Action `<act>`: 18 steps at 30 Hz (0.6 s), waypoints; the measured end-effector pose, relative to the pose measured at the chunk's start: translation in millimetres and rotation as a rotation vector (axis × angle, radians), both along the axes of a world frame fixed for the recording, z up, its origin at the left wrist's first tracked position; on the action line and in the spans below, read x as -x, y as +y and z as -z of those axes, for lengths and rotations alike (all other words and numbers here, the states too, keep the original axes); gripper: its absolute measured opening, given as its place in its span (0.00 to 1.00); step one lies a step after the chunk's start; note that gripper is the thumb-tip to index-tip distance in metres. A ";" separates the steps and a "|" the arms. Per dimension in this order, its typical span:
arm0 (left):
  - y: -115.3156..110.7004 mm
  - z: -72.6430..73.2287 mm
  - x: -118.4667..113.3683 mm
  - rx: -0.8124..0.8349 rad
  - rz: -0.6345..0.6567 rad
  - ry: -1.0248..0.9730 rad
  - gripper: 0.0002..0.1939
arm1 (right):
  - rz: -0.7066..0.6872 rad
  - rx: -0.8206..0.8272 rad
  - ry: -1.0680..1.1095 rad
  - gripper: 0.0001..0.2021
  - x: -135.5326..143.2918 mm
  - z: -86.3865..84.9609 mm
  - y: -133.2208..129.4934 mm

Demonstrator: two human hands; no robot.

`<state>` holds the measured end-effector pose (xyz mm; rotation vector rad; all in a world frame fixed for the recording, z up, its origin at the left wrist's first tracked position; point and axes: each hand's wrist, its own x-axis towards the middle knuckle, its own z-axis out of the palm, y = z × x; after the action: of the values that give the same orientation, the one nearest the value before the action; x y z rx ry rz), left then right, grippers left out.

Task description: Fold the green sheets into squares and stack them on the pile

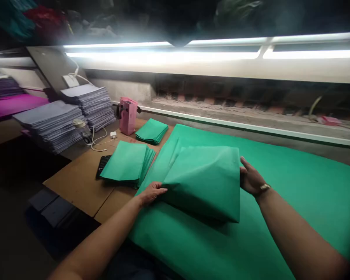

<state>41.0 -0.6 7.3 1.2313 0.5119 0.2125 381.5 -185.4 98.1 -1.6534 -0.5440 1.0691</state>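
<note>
A folded green sheet (pixel 207 182) is lifted over a large green sheet (pixel 294 186) that covers the table. My left hand (pixel 153 193) pinches the folded sheet's left corner between thumb and fingers. At its right edge is my right hand (pixel 251 179), with a watch at the wrist; its fingers are partly hidden behind the sheet and close on that edge. To the left lie a stack of green pieces (pixel 128 161) and a smaller green stack (pixel 152 131) farther back.
Brown cardboard (pixel 78 182) covers the table's left part, with a black keyboard-like object (pixel 103 165), a white cable (pixel 97 144) and a pink box (pixel 128 116). Tall grey stacks (pixel 51 124) stand at the far left. Bright tube lights (pixel 163 58) hang low along the back.
</note>
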 end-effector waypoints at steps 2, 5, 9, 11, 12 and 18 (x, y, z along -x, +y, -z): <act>0.5 3.2 -6.1 0.034 -0.090 -0.007 0.26 | -0.211 0.048 0.041 0.37 6.7 22.8 -22.2; 3.3 2.6 -16.0 0.043 -0.175 -0.024 0.27 | -0.423 0.107 -0.055 0.30 37.0 60.6 -61.8; 8.2 -7.2 -21.1 0.005 -0.178 -0.076 0.30 | -0.267 0.208 -0.171 0.25 82.0 88.8 -85.8; 8.8 -12.2 -15.8 -0.120 -0.108 -0.130 0.34 | -0.142 0.209 -0.187 0.26 92.9 91.8 -86.1; 8.3 -13.5 -11.5 -0.201 -0.058 -0.138 0.39 | -0.091 0.211 -0.191 0.27 94.8 91.7 -85.6; -4.0 -1.9 10.0 -0.522 -0.036 0.063 0.44 | -0.010 0.267 -0.025 0.25 87.2 95.8 -89.4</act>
<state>31.1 -4.6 9.1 1.7416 0.5523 0.3530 294.3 -274.8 2.3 -1.8991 -0.4399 1.1692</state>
